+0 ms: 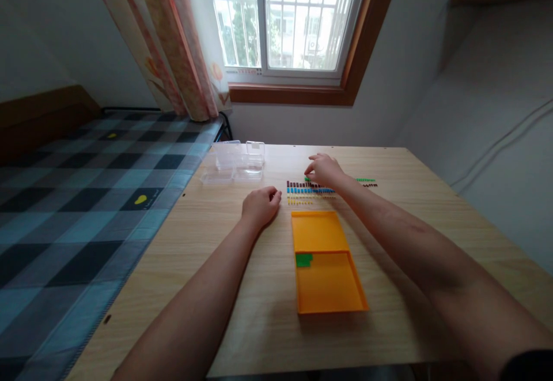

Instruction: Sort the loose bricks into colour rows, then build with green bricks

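In the head view, your right hand point(325, 170) reaches over the far part of the pale wood-grain table point(254, 323), its thumb and forefinger lowered to the left end of the row of small green pieces point(365, 180). From here you cannot tell whether those fingers pinch a piece or just hover at it. Your hand and forearm hide the middle of that row; its other end shows past your wrist.

Just nearer to you, and partly covered by your right arm, lie a row of small dark brown pieces point(294, 184), a row of small blue pieces point(295, 191), a row of small pale tan pieces point(295, 197) and a short row of small yellow pieces point(298, 202).

Your left hand point(260, 205) rests on the table just left of these rows, fingers curled inward; whether they close on anything, you cannot tell.

Between your forearms, nearer than the rows, the flat orange plastic case point(328, 289) lies spread in two square halves. A block of bright green pieces point(303, 260) sits in the far left corner of its near half. Clear plastic boxes point(248, 169) stand at the table's far left, and beyond its left edge is a bed with a blue-and-black checked cover point(93, 196).
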Tool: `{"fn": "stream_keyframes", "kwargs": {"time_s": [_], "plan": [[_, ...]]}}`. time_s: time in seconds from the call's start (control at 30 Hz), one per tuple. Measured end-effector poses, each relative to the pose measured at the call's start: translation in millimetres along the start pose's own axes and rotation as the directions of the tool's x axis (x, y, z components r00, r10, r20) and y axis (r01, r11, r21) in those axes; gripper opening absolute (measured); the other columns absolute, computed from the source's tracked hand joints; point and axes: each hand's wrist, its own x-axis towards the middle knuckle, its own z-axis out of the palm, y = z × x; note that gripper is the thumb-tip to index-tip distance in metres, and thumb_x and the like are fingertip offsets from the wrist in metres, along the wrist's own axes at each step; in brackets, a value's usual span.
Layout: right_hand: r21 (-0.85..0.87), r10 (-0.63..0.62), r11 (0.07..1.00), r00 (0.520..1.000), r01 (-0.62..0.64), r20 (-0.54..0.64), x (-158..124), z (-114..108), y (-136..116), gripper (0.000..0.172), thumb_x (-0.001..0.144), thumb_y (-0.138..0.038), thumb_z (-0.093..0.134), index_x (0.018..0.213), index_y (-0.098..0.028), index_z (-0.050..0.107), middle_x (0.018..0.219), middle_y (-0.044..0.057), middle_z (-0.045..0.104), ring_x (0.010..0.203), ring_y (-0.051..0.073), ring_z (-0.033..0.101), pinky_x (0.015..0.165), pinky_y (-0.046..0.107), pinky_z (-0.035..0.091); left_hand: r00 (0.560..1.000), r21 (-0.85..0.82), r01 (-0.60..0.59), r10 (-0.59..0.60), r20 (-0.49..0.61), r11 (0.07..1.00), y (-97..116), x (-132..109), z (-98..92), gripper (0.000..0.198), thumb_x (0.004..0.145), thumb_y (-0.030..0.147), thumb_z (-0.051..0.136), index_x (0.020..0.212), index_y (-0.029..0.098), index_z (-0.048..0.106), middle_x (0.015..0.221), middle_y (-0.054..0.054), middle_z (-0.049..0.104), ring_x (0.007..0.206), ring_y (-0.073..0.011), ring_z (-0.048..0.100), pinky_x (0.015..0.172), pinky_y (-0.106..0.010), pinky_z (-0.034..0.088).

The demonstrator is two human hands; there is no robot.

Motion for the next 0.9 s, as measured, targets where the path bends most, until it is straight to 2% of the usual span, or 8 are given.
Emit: {"fn": "stream_keyframes", "kwargs": {"time_s": [0.17,0.4,0.63,0.9], "plan": [[-0.023,-0.009,1.0,1.0,0.01,0.01,8,2,-7,0.018,0.087,-0.025,0.071,0.099,-0.029,0.084,0.149,0.007,0.058,0.143,0.035,0.043,0.115,0.049,0.035,1.0,0.004,0.002,-0.002,-0.002,1.0,0,0,0.5,0.037,0.097,0.045,0.046,0.087,0.025,0.076,0.086,-0.007,0.077,0.081,-0.023,0.067,0.065,-0.032,0.038],[-0.04,-0.007,0.999,1.0,0.007,-0.009,14,3,-10,0.02,0.091,-0.032,0.068,0.104,-0.029,0.083,0.146,0.007,0.061,0.134,0.029,0.051,0.111,0.042,0.039,1.0,0.016,-0.001,0.001,0.0,1.0,1,-1,0.8,0.037,0.097,0.044,0.046,0.087,0.024,0.075,0.087,-0.007,0.077,0.08,-0.0223,0.067,0.063,-0.031,0.037],[-0.053,-0.029,0.998,0.999,0.031,0.027,13,1,-3,0.02,0.089,-0.035,0.073,0.106,-0.032,0.083,0.154,0.004,0.053,0.145,0.033,0.04,0.116,0.047,0.034,1.0,0.036,0.003,-0.003,0.002,0.999,3,-2,-0.2,0.037,0.098,0.044,0.046,0.088,0.024,0.076,0.087,-0.006,0.077,0.08,-0.022,0.067,0.063,-0.031,0.036],[-0.053,-0.057,0.997,0.998,0.059,0.03,13,3,-12,0.021,0.087,-0.029,0.073,0.105,-0.03,0.083,0.15,0.006,0.058,0.142,0.033,0.045,0.114,0.045,0.036,1.0,0.019,0.0,0.0,-0.003,1.0,2,-2,0.6,0.038,0.098,0.045,0.046,0.087,0.024,0.076,0.085,-0.006,0.077,0.079,-0.022,0.067,0.062,-0.031,0.034]]}}
